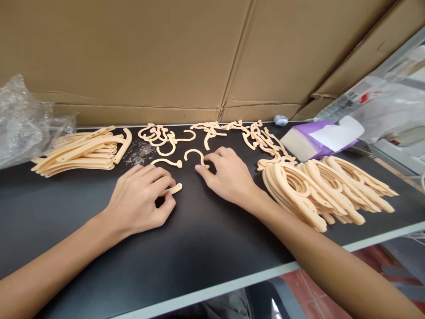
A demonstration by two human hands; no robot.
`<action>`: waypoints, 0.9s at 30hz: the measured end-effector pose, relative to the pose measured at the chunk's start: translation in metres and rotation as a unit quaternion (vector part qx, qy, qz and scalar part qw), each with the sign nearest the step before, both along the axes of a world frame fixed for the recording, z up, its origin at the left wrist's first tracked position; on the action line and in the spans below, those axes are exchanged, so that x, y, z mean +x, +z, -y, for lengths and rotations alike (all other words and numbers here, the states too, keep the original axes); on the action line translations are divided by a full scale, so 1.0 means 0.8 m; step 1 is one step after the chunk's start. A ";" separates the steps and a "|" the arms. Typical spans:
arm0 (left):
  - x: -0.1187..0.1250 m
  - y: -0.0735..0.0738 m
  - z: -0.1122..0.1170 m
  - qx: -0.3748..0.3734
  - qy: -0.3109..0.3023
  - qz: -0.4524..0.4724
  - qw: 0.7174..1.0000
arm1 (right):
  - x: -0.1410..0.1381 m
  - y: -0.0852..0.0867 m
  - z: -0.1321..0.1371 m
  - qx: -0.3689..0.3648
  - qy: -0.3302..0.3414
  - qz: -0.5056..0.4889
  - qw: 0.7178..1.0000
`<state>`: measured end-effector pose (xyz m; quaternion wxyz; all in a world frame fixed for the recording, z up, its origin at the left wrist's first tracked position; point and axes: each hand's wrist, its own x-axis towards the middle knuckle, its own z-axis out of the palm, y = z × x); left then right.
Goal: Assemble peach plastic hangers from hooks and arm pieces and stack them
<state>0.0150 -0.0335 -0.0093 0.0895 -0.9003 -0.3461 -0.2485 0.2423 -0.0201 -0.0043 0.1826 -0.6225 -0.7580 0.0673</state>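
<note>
My left hand (142,197) is closed round a cream plastic hanger arm (175,188); only its rounded end shows past my fingers. To the right, my right hand (229,173) pinches the lower end of a cream hanger hook (195,153) between thumb and fingers. Another loose hook (168,162) lies just beyond my left hand. A heap of hooks (159,135) sits farther back, by the cardboard. At the left is a stack of hanger arms (79,153). Bundles of folded hangers (318,186) are lined up beyond my right forearm.
Brown cardboard (149,57) stands along the back of the black table (199,257). More small cream parts (262,139) lie at the back right, near a purple tissue pack (318,137). Clear plastic wrap (23,119) is at the far left. A small grey-blue object (280,120) lies by the cardboard.
</note>
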 end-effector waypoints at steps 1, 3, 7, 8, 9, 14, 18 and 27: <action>0.000 0.000 0.000 -0.001 0.000 0.001 1.000 | 0.000 -0.001 0.000 0.002 0.007 0.010 1.000; 0.001 -0.001 -0.001 0.000 -0.005 0.002 1.000 | -0.001 -0.002 0.001 0.006 0.018 0.020 1.000; 0.000 -0.003 -0.002 0.002 -0.022 0.009 1.000 | 0.000 -0.001 0.000 0.005 0.021 0.001 1.000; 0.000 -0.003 -0.002 0.003 -0.025 0.011 1.000 | 0.001 0.000 0.000 0.005 0.019 -0.007 1.000; 0.000 -0.004 -0.002 0.005 -0.026 0.014 1.000 | 0.002 0.002 0.000 0.005 0.016 -0.014 1.000; 0.001 -0.006 -0.001 0.016 -0.026 0.025 0.999 | 0.007 0.005 -0.002 0.023 -0.003 -0.083 0.996; 0.002 -0.007 -0.001 0.022 -0.037 0.020 0.999 | 0.001 0.005 -0.001 -0.028 0.056 -0.282 0.957; 0.003 -0.006 0.000 0.039 -0.056 0.007 0.998 | -0.013 0.002 0.004 -0.163 0.119 -0.486 0.850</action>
